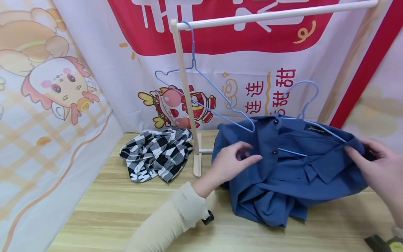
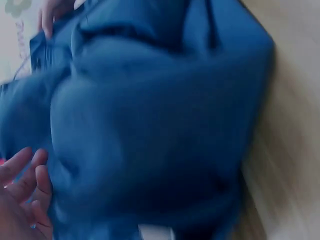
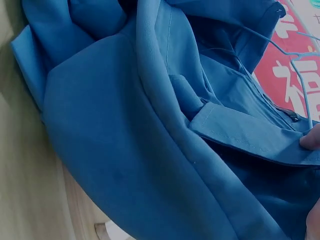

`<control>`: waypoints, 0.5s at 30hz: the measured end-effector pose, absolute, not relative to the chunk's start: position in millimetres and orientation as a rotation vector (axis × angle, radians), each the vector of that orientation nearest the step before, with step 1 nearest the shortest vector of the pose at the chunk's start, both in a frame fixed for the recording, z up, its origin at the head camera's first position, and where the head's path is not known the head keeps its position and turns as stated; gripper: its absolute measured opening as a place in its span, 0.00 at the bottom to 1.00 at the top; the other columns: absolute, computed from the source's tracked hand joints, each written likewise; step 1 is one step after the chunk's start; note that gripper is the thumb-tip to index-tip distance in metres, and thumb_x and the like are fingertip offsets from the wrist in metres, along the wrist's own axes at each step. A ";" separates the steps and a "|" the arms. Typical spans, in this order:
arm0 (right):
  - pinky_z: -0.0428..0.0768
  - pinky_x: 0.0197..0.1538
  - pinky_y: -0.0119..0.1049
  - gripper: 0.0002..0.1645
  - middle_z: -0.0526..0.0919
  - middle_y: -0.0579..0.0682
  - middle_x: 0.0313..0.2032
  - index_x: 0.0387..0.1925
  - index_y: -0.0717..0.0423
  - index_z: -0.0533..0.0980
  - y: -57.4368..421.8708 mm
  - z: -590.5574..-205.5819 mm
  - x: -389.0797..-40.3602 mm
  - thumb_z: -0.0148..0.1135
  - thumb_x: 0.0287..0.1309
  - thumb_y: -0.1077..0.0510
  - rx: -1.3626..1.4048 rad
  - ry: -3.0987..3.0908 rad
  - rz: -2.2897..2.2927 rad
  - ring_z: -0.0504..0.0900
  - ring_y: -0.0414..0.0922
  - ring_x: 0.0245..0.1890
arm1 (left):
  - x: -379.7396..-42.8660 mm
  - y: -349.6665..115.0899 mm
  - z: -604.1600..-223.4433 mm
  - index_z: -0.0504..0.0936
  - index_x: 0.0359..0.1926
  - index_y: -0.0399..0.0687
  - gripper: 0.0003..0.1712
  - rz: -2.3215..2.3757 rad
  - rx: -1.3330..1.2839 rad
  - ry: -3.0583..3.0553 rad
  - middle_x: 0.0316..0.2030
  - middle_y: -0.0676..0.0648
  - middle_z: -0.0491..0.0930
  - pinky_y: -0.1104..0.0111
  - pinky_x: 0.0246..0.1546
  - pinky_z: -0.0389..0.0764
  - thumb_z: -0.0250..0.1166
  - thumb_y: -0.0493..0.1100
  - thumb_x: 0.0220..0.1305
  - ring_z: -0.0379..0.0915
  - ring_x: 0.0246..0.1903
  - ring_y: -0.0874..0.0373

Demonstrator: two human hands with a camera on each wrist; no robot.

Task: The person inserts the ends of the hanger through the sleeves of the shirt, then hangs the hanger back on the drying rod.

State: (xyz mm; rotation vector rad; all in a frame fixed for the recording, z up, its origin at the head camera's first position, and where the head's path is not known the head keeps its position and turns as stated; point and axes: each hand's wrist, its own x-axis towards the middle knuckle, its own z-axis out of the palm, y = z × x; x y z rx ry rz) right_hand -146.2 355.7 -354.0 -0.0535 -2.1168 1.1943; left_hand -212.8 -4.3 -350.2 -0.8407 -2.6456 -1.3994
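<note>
A blue shirt (image 1: 283, 175) lies crumpled on the wooden table (image 1: 119, 210), with a light blue wire hanger (image 1: 303, 114) inside its collar and the hook sticking up. My left hand (image 1: 234, 161) pinches the shirt's front near the button placket. At the right shoulder, my right hand (image 1: 374, 164) grips the cloth. The left wrist view is blurred: it shows the blue shirt (image 2: 150, 115) filling the frame and my left hand's fingers (image 2: 25, 190) at its lower left edge. In the right wrist view a fingertip (image 3: 312, 140) presses a folded edge of the shirt (image 3: 150, 150).
A wooden rack stands behind the shirt, with its post (image 1: 185, 91) left of it and its rail (image 1: 277, 14) overhead. A second blue hanger (image 1: 192, 56) hangs from the rail. A black-and-white checked garment (image 1: 157, 154) lies at the back left. Printed banners close off the back and left.
</note>
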 end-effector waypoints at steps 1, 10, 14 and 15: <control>0.67 0.40 0.12 0.22 0.78 0.22 0.37 0.44 0.35 0.82 355.0 -354.2 -145.8 0.67 0.62 0.68 -0.048 -2.115 1.194 0.74 0.24 0.35 | -211.5 2.5 -349.2 0.83 0.55 0.56 0.25 -1.452 -0.840 -2.670 0.39 0.61 0.82 0.70 0.37 0.77 0.68 0.64 0.66 0.76 0.36 0.66; 0.67 0.41 0.12 0.17 0.76 0.19 0.37 0.44 0.42 0.83 349.7 -352.1 -139.6 0.70 0.60 0.67 -0.041 -2.155 1.078 0.73 0.25 0.36 | -219.6 40.9 -353.2 0.87 0.38 0.43 0.05 -1.700 -0.868 -2.554 0.29 0.56 0.86 0.77 0.33 0.78 0.68 0.41 0.69 0.78 0.28 0.72; 0.67 0.41 0.12 0.20 0.76 0.18 0.37 0.44 0.38 0.83 350.1 -351.1 -139.6 0.70 0.59 0.68 -0.049 -2.156 1.062 0.73 0.23 0.36 | -216.0 41.8 -348.6 0.85 0.36 0.46 0.09 -1.736 -0.868 -2.558 0.28 0.57 0.83 0.76 0.32 0.76 0.67 0.47 0.71 0.76 0.29 0.69; 0.67 0.42 0.12 0.19 0.76 0.18 0.38 0.45 0.40 0.83 350.1 -350.8 -139.5 0.70 0.60 0.68 -0.047 -2.158 1.055 0.73 0.23 0.36 | -214.1 41.7 -346.4 0.84 0.35 0.48 0.11 -1.724 -0.863 -2.561 0.28 0.57 0.82 0.75 0.32 0.75 0.68 0.50 0.70 0.76 0.29 0.68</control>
